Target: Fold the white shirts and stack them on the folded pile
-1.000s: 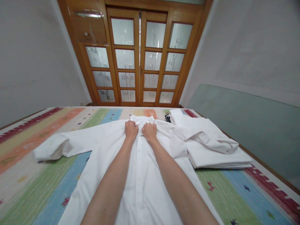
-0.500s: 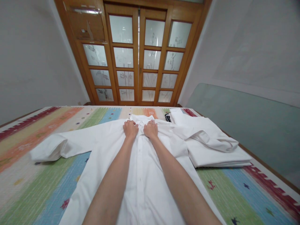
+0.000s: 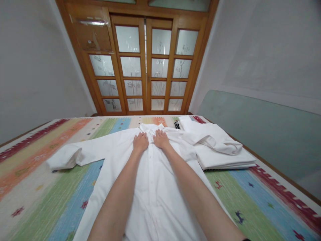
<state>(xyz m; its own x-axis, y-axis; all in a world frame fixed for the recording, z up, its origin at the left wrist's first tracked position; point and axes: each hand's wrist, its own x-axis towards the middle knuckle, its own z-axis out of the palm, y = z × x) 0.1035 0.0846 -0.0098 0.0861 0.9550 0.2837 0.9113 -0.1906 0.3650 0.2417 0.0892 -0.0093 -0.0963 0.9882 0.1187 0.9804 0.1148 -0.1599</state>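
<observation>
Fingers (image 3: 160,133) have uncurled in the head view, and that is the big change! A second ago both hands bunch like fists just below the collar (image 3: 151,128) of the white shirt (image 3: 165,190); half a second ago they loosen; now they lie long and flat on the cloth.

Left hand (image 3: 140,142) sits just below the collar, on the left side of the button strip (image 3: 151,180): opened out, back uppermost, no pinch showing. Right hand (image 3: 162,138) mirrors it across the strip, also opened out, fingertips pointing up towards the collar. Whether a small fold sits under the fingertips, I cannot tell.

And what does it mean for the work? My read: a grip on the upper front gives way to a rest or a light press, with little pull on the fabric.

The shirt stays put, front up, its body running from the collar down towards the person. Left sleeve (image 3: 92,149) still reaches out left of the collar over the striped cover (image 3: 235,187); right sleeve (image 3: 218,144) still runs right from it, across the folded white stack (image 3: 223,162). A black-and-white item (image 3: 177,125) lies near the collar, to its right. Well beyond the collar, the glazed door (image 3: 148,67) stands slightly lower in view, so the head has moved a touch.
</observation>
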